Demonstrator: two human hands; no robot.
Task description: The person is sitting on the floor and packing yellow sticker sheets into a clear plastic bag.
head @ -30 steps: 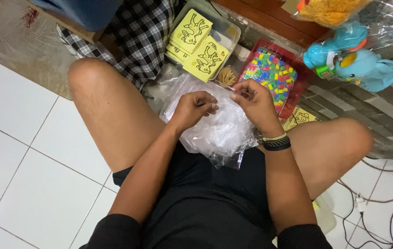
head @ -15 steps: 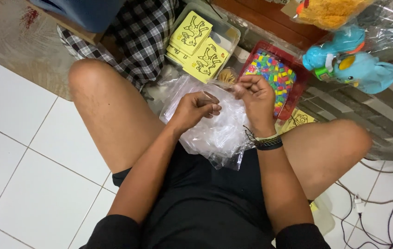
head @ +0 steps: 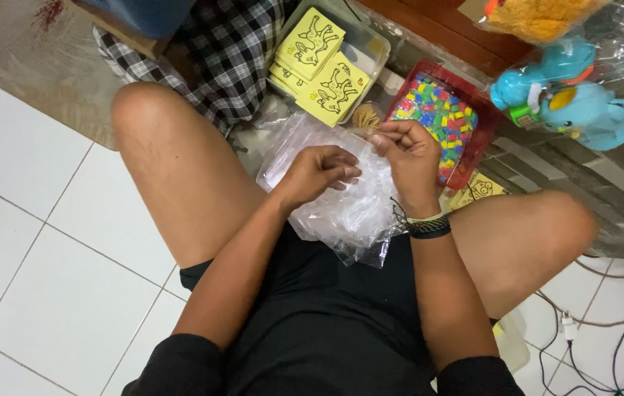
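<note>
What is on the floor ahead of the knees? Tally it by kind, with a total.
Clear tub of yellow picture cards: 1
Red tray of coloured tiles: 1
Bundle of rubber bands: 1
Blue plastic toys: 2
Total: 5

Plastic bags [head: 341, 213] on lap, tray [head: 473, 88] beyond

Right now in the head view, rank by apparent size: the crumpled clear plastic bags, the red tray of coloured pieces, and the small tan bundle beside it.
1. Crumpled clear plastic bags, under both hands.
2. Red tray of coloured pieces, partly hidden by the right hand.
3. Small tan bundle, clearly smallest.
</note>
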